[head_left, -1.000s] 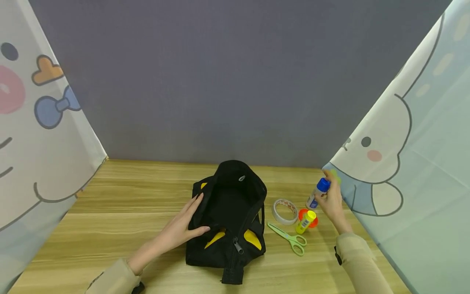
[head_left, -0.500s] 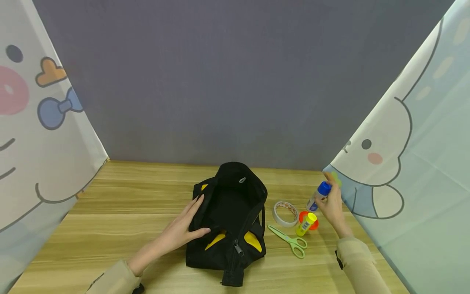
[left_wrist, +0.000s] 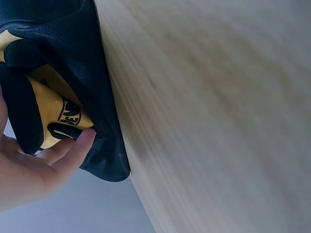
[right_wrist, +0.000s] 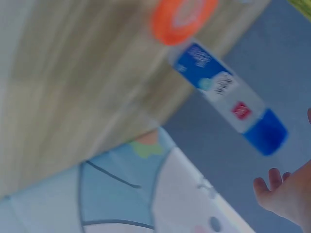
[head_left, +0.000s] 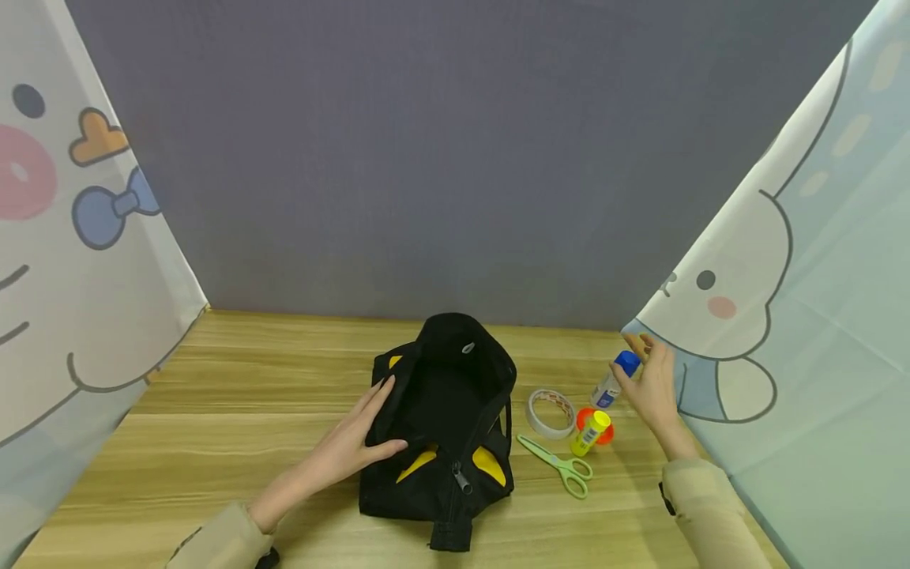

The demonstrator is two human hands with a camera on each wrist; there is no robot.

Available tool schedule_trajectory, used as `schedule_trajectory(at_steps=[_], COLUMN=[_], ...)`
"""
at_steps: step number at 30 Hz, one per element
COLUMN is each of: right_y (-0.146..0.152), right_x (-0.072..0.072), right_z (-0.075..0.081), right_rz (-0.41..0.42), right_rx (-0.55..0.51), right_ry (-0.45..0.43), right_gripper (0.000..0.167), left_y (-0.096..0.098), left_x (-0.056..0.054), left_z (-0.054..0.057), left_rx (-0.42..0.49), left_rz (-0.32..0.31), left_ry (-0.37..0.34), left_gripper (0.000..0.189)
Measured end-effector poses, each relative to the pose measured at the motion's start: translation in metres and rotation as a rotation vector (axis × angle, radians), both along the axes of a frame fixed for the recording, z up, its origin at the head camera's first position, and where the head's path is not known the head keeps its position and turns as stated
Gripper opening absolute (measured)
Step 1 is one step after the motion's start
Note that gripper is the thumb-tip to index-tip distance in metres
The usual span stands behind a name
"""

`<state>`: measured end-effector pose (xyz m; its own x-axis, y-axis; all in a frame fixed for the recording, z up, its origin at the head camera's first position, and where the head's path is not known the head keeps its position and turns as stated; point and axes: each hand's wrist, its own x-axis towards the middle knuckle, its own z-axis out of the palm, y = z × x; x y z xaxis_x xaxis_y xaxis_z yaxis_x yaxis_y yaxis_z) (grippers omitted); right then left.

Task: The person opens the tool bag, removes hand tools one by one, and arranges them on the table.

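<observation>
Nearest of all, the left hand [head_left: 346, 448] rests flat on the left flank of the black bag [head_left: 441, 419], fingers straight along the open rim and the thumb lying across the fabric; in the left wrist view a fingertip [left_wrist: 80, 145] presses the black cloth beside a yellow panel. It grips nothing, only steadies the bag, which sits unzipped on the wooden table [head_left: 213, 411] with its mouth facing up.

To the right of the bag lie green scissors [head_left: 558, 462], then a roll of tape [head_left: 550, 412] just beyond them, and a small yellow bottle [head_left: 590, 433] leaning over an orange disc [head_left: 600, 423].

Farther right of the bag stands the blue-capped glue bottle [head_left: 613, 379], tilted. The right hand [head_left: 654, 387] is just beside it, fingers spread and relaxed, holding nothing; the bottle's cap lies at the fingertips, on the hand's bag-ward side. In the right wrist view the bottle [right_wrist: 228, 99] shows apart from the spread fingers [right_wrist: 274, 182], though that picture is blurred, so actual contact cannot be told.

Behind the bag hang a grey backdrop [head_left: 426, 158] and cartoon-printed curtains [head_left: 782, 276].
</observation>
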<state>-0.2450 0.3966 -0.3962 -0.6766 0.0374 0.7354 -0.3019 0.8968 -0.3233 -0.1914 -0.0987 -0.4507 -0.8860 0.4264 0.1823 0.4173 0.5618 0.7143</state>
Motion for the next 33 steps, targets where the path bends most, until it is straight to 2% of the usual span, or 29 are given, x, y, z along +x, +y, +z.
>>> schedule_trajectory(at_steps=[11, 16, 19, 22, 33], right_y=[-0.036, -0.062, -0.078, -0.093, -0.145], right_x=[0.004, 0.004, 0.003, 0.005, 0.016], right_z=[0.048, 0.064, 0.071, 0.076, 0.079], right_rz=[0.075, 0.159, 0.215, 0.26, 0.415], right_rx=[0.018, 0.087, 0.128, 0.15, 0.318], right_ry=[-0.001, 0.047, 0.095, 0.106, 0.028], right_gripper=[0.071, 0.071, 0.072, 0.072, 0.075], left_y=[-0.001, 0.0, 0.0, 0.0, 0.0], left_x=[0.0, 0.001, 0.002, 0.001, 0.002], left_z=[0.003, 0.003, 0.003, 0.003, 0.004], left_rx=[0.002, 0.003, -0.003, -0.009, -0.007], left_rz=[0.003, 0.005, 0.003, 0.002, 0.004], left_ry=[0.017, 0.038, 0.052, 0.054, 0.044], left_gripper=[0.096, 0.096, 0.095, 0.095, 0.095])
